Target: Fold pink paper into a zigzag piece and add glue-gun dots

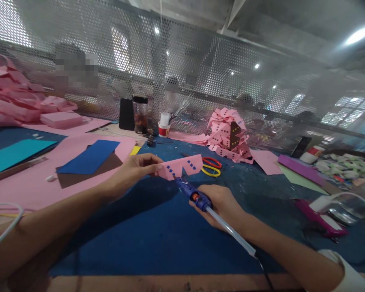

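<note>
Pinched at its left end by my left hand (141, 169) is a folded pink paper piece (179, 166) with small dark blue squares on it and a notch in its lower edge. My right hand (220, 202) is wrapped round a blue glue gun (188, 188), a long clear glue stick (231, 231) sticking out of its rear. The gun's nozzle is at the pink piece's lower edge; whether it touches, I cannot tell. Just behind the piece lie scissors with red and yellow handles (213, 172), their blades mostly hidden.
A pile of dotted pink paper pieces (228, 136) stands at the back. Blue paper (89, 156) and pink sheets (24, 178) lie left. A jar (140, 115) and a paper cup (164, 129) stand by the mesh partition (194, 81). A magenta device (320, 219) lies right.
</note>
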The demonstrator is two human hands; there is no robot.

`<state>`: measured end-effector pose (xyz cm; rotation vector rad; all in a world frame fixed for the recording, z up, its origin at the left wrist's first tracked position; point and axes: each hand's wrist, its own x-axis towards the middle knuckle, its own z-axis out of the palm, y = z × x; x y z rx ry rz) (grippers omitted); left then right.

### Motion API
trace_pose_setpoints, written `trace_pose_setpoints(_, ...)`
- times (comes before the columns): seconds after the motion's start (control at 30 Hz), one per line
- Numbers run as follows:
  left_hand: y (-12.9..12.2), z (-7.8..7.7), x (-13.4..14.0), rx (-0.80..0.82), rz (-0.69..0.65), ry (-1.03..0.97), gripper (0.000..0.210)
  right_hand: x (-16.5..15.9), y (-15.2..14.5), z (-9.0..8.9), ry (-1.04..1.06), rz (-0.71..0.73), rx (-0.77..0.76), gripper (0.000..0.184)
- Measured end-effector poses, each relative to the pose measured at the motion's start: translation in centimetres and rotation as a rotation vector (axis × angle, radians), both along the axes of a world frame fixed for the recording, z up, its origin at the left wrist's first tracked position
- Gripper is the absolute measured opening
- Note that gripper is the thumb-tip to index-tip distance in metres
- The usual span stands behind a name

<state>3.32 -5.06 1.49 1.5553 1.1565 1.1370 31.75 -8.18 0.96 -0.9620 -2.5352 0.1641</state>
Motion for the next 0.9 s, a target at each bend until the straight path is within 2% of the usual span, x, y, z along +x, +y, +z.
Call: trace_pose_setpoints(0.9,-0.15,0.26,0.17,-0.01,0.007,-0.009,0.022,0.25,0.17,-0.1,0.024,-0.029,-0.003,0.012)
